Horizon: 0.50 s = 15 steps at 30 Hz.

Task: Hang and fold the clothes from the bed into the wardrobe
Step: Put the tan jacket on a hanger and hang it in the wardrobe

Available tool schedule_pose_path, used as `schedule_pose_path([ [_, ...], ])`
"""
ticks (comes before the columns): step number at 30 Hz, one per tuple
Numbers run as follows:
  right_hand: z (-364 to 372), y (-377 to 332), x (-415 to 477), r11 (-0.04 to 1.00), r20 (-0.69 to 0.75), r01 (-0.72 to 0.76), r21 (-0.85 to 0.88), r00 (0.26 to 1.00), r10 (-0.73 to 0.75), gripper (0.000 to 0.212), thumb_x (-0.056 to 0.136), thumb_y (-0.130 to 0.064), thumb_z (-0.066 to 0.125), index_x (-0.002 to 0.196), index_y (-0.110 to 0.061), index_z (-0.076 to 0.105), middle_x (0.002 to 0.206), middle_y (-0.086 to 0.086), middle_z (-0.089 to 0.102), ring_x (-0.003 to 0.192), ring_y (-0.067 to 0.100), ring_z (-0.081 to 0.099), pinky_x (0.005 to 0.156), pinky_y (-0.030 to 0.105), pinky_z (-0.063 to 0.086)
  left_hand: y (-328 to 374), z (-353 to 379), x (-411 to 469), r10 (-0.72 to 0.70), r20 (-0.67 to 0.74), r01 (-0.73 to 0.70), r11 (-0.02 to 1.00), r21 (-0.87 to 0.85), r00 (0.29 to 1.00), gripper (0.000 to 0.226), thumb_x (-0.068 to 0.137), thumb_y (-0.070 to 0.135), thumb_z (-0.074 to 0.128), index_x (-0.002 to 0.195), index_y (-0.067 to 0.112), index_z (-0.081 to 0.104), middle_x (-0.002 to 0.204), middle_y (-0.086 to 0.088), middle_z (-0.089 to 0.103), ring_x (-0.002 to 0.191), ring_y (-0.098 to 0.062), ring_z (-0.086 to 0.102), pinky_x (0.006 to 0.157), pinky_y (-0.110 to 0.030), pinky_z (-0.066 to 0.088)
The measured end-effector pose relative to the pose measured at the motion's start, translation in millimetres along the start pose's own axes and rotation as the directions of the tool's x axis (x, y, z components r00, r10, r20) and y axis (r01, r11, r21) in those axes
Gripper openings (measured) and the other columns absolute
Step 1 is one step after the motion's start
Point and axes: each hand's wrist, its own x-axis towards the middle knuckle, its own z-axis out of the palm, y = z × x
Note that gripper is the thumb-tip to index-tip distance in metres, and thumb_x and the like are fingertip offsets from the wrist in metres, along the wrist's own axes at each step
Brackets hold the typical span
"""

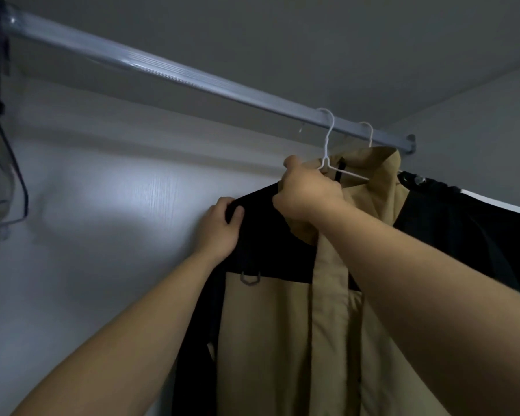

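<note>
**A tan and black jacket is held on the wardrobe rail**

A tan and black jacket (267, 325) is seen hanging inside the wardrobe. It is carried by a white wire hanger (327, 145). The hook of that hanger is looped over the wardrobe rail (162, 70), near the right end of the rail. The top of the jacket is black at the shoulder, and the lower part and the collar are tan. A small metal ring (249, 277) is fixed where the black part meets the tan part.

The left hand (219, 226) is closed on the black shoulder of the jacket. The cloth is pinched between the thumb and the curled fingers. The right hand (306, 196) is closed on the tan collar, just beside the neck of the hanger. Its fingers are curled tight round the cloth. Whether the wire is also held in it cannot be told.

A second hanger hook (368, 130) is hung on the rail just to the right. A black garment (463, 220) with a white stripe is seen behind the jacket on that side, and it is touched by the jacket. A pale back wall (102, 205) is seen behind the left hand. At the far left, well apart from the jacket, a grey hanging thing (0, 175) is seen, too blurred to be named.
</note>
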Motion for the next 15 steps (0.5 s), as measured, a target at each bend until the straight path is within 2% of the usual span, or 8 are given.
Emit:
schedule_pose_path([
  [3,4.7,10.1,2.7,0.993,-0.061,0.107,0.053,0.993,-0.104,0.063,0.089,-0.013,0.055,0.146,-0.024,0.032,0.086,0.0,0.053,0.075,0.023,0.056,0.071,0.041,0.051,-1.8,-6.5,-13.9,0.149,-0.021,-0.148,0.989,0.016,0.989,0.034,0.104,0.039,0.05,0.138,0.031,0.051,0.125,0.007,0.055,0.112,-0.006,0.054,0.097,-0.021,0.047],
  [5,8.0,15.3,-1.6,0.976,-0.203,0.173,-0.13,0.959,-0.197,0.057,0.087,-0.013,0.057,0.14,-0.024,0.037,0.088,0.001,0.054,0.076,0.024,0.056,0.068,0.039,0.047,1.7,-11.8,-24.2,0.242,-0.074,-0.24,0.97,0.034,0.968,0.038,0.104,0.03,0.053,0.142,0.024,0.049,0.129,0.011,0.052,0.115,0.002,0.049,0.094,-0.003,0.035],
  [7,15.3,19.1,-4.2,0.898,-0.384,0.166,-0.407,0.861,-0.333,0.054,0.083,-0.016,0.063,0.134,-0.02,0.046,0.106,0.012,0.057,0.098,0.036,0.057,0.084,0.047,0.045,1.2,-16.0,-29.2,0.296,-0.118,-0.291,0.955,0.063,0.948,0.037,0.103,0.026,0.056,0.139,0.018,0.052,0.127,0.012,0.055,0.113,0.004,0.049,0.091,0.002,0.034],
  [9,22.4,17.1,-3.7,0.818,-0.485,0.186,-0.544,0.726,-0.487,0.046,0.076,-0.017,0.066,0.122,-0.016,0.058,0.108,0.017,0.055,0.101,0.038,0.054,0.084,0.047,0.041,1.5,-20.1,-31.7,0.315,-0.114,-0.303,0.947,0.11,0.942,0.035,0.102,0.031,0.058,0.135,0.019,0.055,0.123,0.012,0.061,0.108,0.0,0.055,0.09,-0.008,0.043],
  [10,24.9,15.0,-0.2,0.776,-0.469,0.236,-0.584,0.683,-0.56,0.04,0.075,-0.019,0.066,0.115,-0.017,0.063,0.109,0.017,0.056,0.102,0.037,0.053,0.085,0.047,0.039,1.4,-21.8,-32.5,0.313,-0.111,-0.3,0.946,0.121,0.943,0.034,0.102,0.034,0.058,0.133,0.02,0.056,0.121,0.011,0.063,0.107,-0.003,0.058,0.089,-0.015,0.048],
  [11,26.5,12.4,3.6,0.725,-0.393,0.299,-0.62,0.682,-0.617,0.035,0.077,-0.024,0.067,0.112,-0.02,0.067,0.113,0.014,0.057,0.106,0.036,0.053,0.089,0.047,0.037,1.6,-23.3,-33.0,0.314,-0.114,-0.3,0.946,0.122,0.943,0.033,0.101,0.035,0.059,0.131,0.02,0.058,0.119,0.011,0.065,0.106,-0.004,0.06,0.087,-0.02,0.05],
  [13,27.2,8.7,10.6,0.638,-0.17,0.409,-0.653,0.741,-0.65,0.03,0.087,-0.035,0.066,0.115,-0.027,0.067,0.116,0.007,0.061,0.114,0.033,0.054,0.1,0.05,0.034,3.4,-25.8,-33.2,0.322,-0.133,-0.308,0.944,0.114,0.937,0.031,0.101,0.032,0.06,0.128,0.018,0.061,0.115,0.014,0.065,0.103,-0.003,0.061,0.086,-0.02,0.051],
  [15,25.2,7.4,15.9,0.612,-0.051,0.432,-0.663,0.79,-0.612,0.026,0.094,-0.036,0.061,0.119,-0.028,0.063,0.11,0.001,0.064,0.11,0.028,0.057,0.102,0.049,0.034,4.4,-28.7,-30.7,0.327,-0.162,-0.311,0.943,0.116,0.931,0.028,0.1,0.03,0.063,0.124,0.017,0.066,0.11,0.015,0.066,0.094,-0.003,0.064,0.082,-0.018,0.053],
])
